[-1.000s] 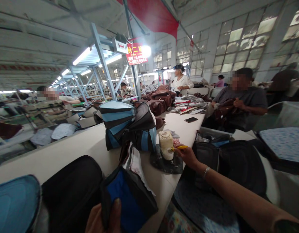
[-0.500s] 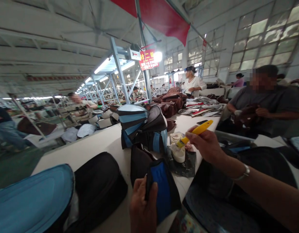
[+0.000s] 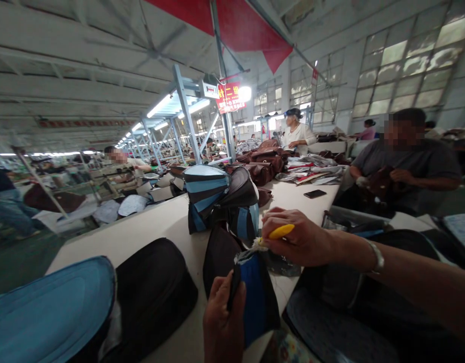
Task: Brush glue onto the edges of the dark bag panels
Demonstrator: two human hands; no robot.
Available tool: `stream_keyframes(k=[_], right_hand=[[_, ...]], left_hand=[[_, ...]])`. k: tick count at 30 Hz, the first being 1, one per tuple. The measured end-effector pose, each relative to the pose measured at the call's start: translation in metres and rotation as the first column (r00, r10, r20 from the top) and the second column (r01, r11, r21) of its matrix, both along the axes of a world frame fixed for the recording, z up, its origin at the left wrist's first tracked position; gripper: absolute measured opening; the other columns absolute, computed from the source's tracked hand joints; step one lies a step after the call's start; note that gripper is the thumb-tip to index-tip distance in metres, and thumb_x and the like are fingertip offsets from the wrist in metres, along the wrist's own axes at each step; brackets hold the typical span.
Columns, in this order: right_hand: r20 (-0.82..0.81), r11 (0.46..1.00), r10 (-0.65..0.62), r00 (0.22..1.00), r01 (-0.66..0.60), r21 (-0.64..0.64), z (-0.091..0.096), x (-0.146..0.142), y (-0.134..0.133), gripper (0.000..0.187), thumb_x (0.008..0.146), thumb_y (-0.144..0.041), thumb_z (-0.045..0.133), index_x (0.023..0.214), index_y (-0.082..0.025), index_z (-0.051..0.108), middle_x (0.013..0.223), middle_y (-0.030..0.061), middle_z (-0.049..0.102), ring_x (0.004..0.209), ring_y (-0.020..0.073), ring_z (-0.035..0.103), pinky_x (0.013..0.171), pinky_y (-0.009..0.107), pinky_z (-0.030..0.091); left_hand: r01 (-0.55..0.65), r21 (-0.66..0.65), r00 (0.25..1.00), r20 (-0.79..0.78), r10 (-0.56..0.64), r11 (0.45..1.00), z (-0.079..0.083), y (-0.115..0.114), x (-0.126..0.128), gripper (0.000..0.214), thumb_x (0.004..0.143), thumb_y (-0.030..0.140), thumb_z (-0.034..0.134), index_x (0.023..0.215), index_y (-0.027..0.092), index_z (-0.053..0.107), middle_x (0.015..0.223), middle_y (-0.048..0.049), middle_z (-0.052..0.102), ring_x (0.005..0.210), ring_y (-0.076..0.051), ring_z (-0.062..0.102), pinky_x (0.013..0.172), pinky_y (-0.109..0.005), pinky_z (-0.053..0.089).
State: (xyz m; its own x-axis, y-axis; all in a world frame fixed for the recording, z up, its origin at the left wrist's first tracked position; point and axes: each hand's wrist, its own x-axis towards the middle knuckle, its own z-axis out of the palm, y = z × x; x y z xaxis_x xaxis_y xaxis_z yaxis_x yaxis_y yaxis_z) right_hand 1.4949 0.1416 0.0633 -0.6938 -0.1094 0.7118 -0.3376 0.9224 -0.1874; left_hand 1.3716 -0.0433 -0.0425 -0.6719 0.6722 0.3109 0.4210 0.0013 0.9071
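My left hand pinches a blue-and-black fabric piece by its near edge, thumb on one side and fingers on the other. Its upper rim is now pale and wet-looking. Just above that rim, my right hand grips a brush with a yellow handle. The brush's light bristles are close to the rim; whether they touch it I cannot tell. Behind my right hand lies a dark, stained mat, mostly covered. The white pot on it is hidden by the hand.
Stacked blue-and-black pieces stand on the white table. A light-blue piece and a black piece lie at left. A phone rests farther back. At right, a co-worker handles brown leather.
My right hand has brought the brush from the white pot, left and down to the rim of the blue-and-black piece. The rim has turned pale. My left hand keeps its hold.
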Motion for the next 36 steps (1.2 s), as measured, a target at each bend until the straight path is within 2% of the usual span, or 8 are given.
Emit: stream_keyframes(k=[9,16,22,24,27,31,33,36], right_hand=[[-0.149,0.991,0.107,0.983,-0.117,-0.06,0.003,-0.013,-0.036,0.004,0.09,-0.02,0.056,0.087,-0.021,0.054,0.075,0.0002,0.065,0.07,0.0132,0.058,0.086,0.034,0.05],[-0.024,0.999,0.021,0.999,-0.022,-0.046,-0.006,-0.001,-0.009,0.006,0.089,-0.021,0.057,0.085,-0.021,0.054,0.075,-0.0004,0.062,0.071,0.0135,0.055,0.086,0.037,0.049],[-0.054,0.997,0.057,0.997,-0.06,-0.044,-0.01,-0.001,-0.014,0.003,0.091,-0.022,0.056,0.089,-0.021,0.054,0.077,0.0,0.064,0.071,0.0131,0.055,0.085,0.036,0.048],[-0.035,0.999,0.025,0.999,-0.026,-0.032,-0.007,-0.004,-0.014,0.005,0.091,-0.022,0.056,0.086,-0.02,0.054,0.074,-0.0001,0.063,0.07,0.0134,0.056,0.083,0.035,0.048],[-0.065,0.994,-0.105,0.992,0.103,-0.024,0.006,-0.003,-0.015,0.015,0.09,-0.022,0.055,0.076,-0.02,0.051,0.069,0.0001,0.059,0.067,0.0139,0.053,0.077,0.035,0.046],[-0.014,0.993,-0.087,0.996,0.085,-0.082,0.025,0.002,-0.029,0.022,0.091,-0.026,0.054,0.071,-0.019,0.05,0.067,-0.0001,0.058,0.062,0.0119,0.051,0.064,0.029,0.041],[0.087,0.997,-0.07,0.994,0.074,-0.036,0.025,0.0,-0.035,0.02,0.09,-0.027,0.055,0.072,-0.019,0.051,0.065,-0.0019,0.056,0.06,0.011,0.05,0.063,0.028,0.039],[0.17,0.982,-0.162,0.972,0.142,0.127,0.02,-0.005,-0.038,0.018,0.086,-0.025,0.056,0.071,-0.02,0.048,0.063,-0.0028,0.054,0.059,0.0118,0.048,0.069,0.031,0.04]], left_hand=[[0.005,0.016,1.0,0.0,-0.005,1.0,-0.004,0.003,0.004,0.028,0.088,0.045,0.057,0.102,0.023,0.07,0.081,0.0011,0.055,0.07,-0.014,0.053,0.068,-0.025,0.043],[0.015,-0.019,1.0,0.019,-0.014,1.0,-0.003,-0.004,-0.004,0.032,0.088,0.049,0.056,0.101,0.023,0.069,0.083,0.0006,0.056,0.072,-0.014,0.055,0.07,-0.026,0.044],[-0.036,0.014,0.969,-0.243,0.039,0.999,-0.009,-0.003,-0.01,0.029,0.092,0.04,0.053,0.111,0.024,0.068,0.082,0.0013,0.058,0.07,-0.011,0.059,0.066,-0.022,0.048],[-0.055,0.033,0.883,-0.464,0.064,0.998,-0.015,-0.004,-0.014,0.033,0.094,0.033,0.05,0.124,0.023,0.062,0.086,0.0,0.06,0.074,-0.01,0.062,0.067,-0.02,0.05],[-0.13,0.018,0.606,-0.79,0.094,0.991,-0.024,-0.005,-0.016,0.042,0.094,0.02,0.049,0.135,0.02,0.052,0.092,-0.002,0.064,0.076,-0.01,0.065,0.063,-0.019,0.051],[-0.278,0.059,0.285,-0.948,0.141,0.959,-0.031,-0.003,-0.009,0.053,0.084,0.005,0.058,0.135,0.017,0.051,0.088,-0.0001,0.065,0.061,-0.01,0.06,0.051,-0.022,0.047],[-0.299,0.064,0.228,-0.964,0.136,0.952,-0.031,-0.001,-0.005,0.056,0.08,0.0,0.06,0.134,0.015,0.051,0.085,0.0001,0.064,0.058,-0.011,0.058,0.049,-0.024,0.046],[-0.29,0.051,0.229,-0.966,0.121,0.956,-0.029,0.001,-0.002,0.057,0.078,-0.002,0.06,0.133,0.013,0.051,0.083,0.0001,0.063,0.06,-0.011,0.059,0.051,-0.025,0.047]])
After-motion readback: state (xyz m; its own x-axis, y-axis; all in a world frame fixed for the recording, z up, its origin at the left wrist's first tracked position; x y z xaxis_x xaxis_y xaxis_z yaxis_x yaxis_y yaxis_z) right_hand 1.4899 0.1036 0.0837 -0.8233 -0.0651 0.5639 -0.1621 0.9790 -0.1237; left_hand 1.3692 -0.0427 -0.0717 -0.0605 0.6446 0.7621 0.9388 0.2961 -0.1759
